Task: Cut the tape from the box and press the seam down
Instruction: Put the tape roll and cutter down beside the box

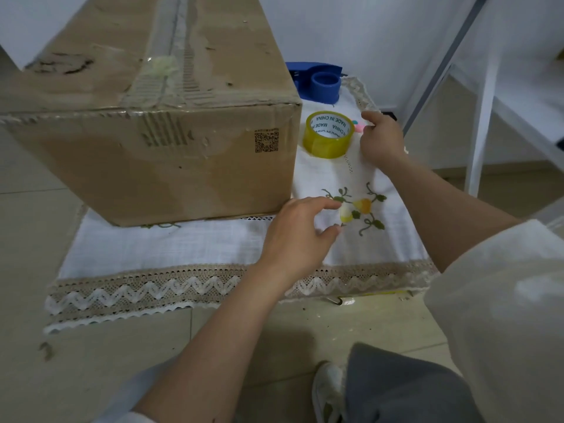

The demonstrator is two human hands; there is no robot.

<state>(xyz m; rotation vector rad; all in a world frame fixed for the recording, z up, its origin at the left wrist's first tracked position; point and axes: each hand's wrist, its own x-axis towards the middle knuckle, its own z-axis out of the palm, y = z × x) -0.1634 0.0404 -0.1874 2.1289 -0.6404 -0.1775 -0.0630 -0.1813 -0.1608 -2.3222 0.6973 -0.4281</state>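
Observation:
A large, worn cardboard box [158, 160] stands on a white embroidered cloth [171, 245]. Clear tape runs along its top seam [171, 41] and down over the front edge. Right of the box lies a yellow tape roll [329, 134]. My right hand [380, 140] is just right of the roll, its thumb and fingers pinched on a small pink and blue object [357, 126] that is mostly hidden. My left hand [300, 232] hovers over the cloth by the box's front right corner, fingers spread, holding nothing.
A blue tape dispenser [320, 82] sits behind the roll, against the box's right side. The cloth's lace border [183, 288] hangs toward me over a tiled floor. White furniture legs [479, 129] stand at the right. My knee and shoe [329, 389] are at the bottom.

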